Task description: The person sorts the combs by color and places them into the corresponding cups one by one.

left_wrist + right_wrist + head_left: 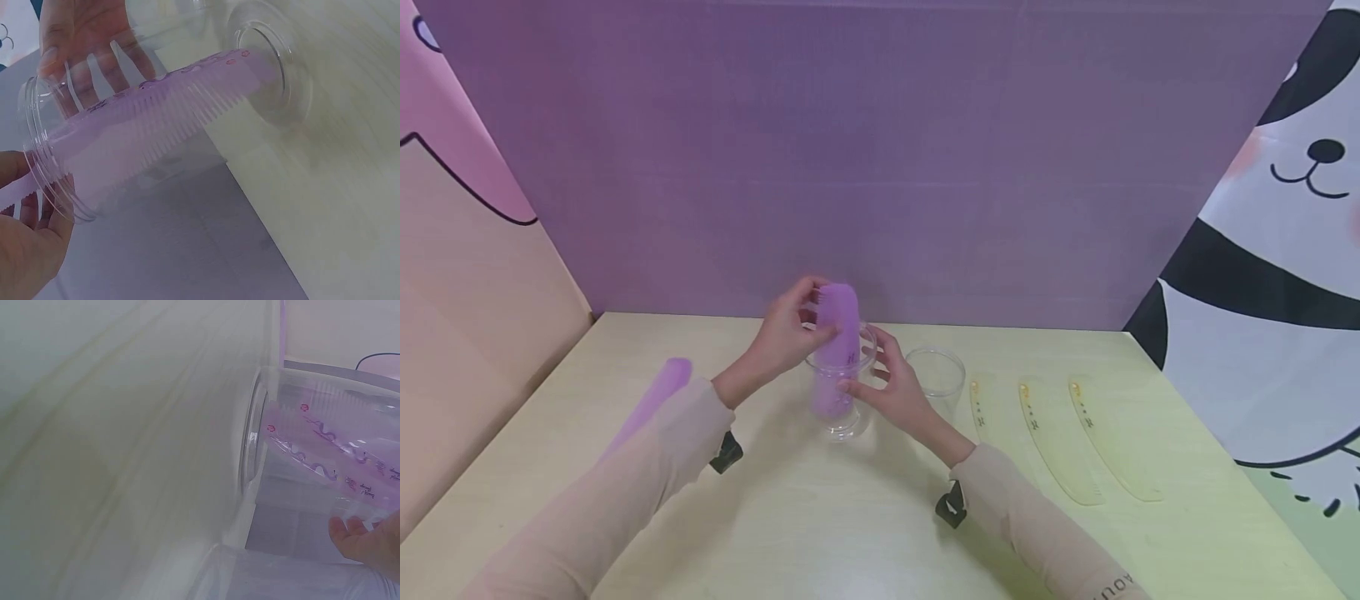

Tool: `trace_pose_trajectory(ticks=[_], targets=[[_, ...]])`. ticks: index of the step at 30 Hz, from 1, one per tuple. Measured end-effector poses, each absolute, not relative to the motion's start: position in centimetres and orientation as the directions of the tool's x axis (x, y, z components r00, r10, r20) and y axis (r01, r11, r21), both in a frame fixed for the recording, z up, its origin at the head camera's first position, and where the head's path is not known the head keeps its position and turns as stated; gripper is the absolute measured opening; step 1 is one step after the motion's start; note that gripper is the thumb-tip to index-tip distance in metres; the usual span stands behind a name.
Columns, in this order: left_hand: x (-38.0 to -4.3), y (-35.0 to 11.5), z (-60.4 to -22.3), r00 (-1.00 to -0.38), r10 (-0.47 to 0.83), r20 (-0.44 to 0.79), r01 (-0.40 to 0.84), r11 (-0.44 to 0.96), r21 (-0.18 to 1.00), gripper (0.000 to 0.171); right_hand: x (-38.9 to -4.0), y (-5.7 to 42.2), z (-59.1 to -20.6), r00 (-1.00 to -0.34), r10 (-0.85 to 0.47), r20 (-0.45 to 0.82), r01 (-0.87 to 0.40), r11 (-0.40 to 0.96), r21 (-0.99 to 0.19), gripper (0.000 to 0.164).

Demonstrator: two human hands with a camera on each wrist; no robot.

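A purple comb (839, 312) stands upright in a clear cup (844, 431) on the table, its top rising above the rim. My left hand (781, 332) pinches that comb near its top, thumb in front and fingers behind. From the right side, my right hand (895, 385) grips the cup below the rim. Through the transparent wall in the left wrist view, the comb's teeth (178, 119) show. Two rows of print on purple combs (325, 447) appear inside the cup in the right wrist view. The comb's lower tip reaches toward the cup's base.
Another purple comb (651, 402) lies at the left, partly hidden by my left sleeve. A second clear cup (936, 372) stands just right of my right hand. Three pale yellow combs (1060, 450) lie side by side farther right. A purple panel (880, 167) borders the table's back.
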State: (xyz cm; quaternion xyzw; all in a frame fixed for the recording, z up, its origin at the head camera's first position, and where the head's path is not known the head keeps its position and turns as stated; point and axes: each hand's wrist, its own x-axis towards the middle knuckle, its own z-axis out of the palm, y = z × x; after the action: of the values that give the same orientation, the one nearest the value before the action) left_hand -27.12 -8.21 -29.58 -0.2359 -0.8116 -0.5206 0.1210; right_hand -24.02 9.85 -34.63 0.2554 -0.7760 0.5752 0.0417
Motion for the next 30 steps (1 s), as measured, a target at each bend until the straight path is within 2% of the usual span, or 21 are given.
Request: trace_pose_trajectory(ticks=[9,30], targets=[[-27.57,-8.11,-29.4,-0.824,0.317,0.47,0.565,0.406,0.718,0.047,-24.0,9.84,-34.58,-0.862,-0.343,0.373,-0.457,0.209,-0.865,0.075],[-27.96,-8.08,-29.46,-0.82,0.384,0.425,0.572,0.518,0.636,0.048,-24.0,9.8,-34.54,-0.872,-0.346,0.346,-0.434,0.224,-0.872,0.075]])
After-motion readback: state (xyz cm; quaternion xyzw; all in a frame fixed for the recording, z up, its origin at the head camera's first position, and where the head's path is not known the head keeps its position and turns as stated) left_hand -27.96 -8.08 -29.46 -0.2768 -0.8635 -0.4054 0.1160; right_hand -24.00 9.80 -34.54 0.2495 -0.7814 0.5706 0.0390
